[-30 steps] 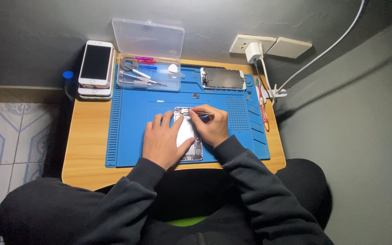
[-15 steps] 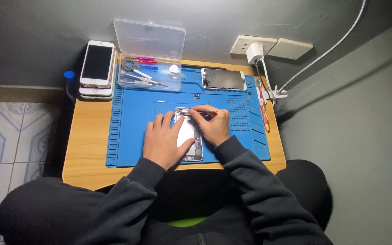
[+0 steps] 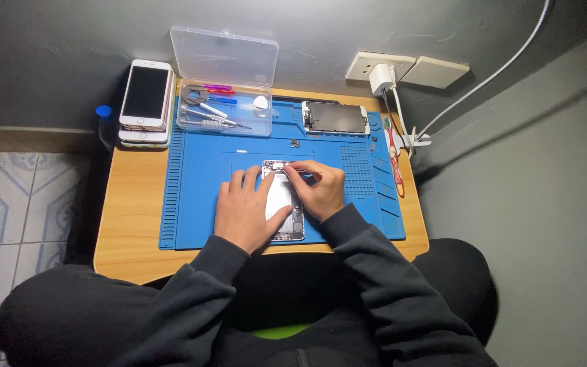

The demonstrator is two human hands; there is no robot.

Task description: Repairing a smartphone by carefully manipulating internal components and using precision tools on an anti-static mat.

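Small wooden table [image 3: 130,224], blue mat [image 3: 202,170], grey walls, tiled floor [image 3: 1,197]

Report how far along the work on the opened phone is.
Done: the screen panel lies detached at the blue mat's far edge. In hand: the left hand steadies the opened phone while the right hand works a thin tool at its top end. Left: the phone is still open, screen not refitted.
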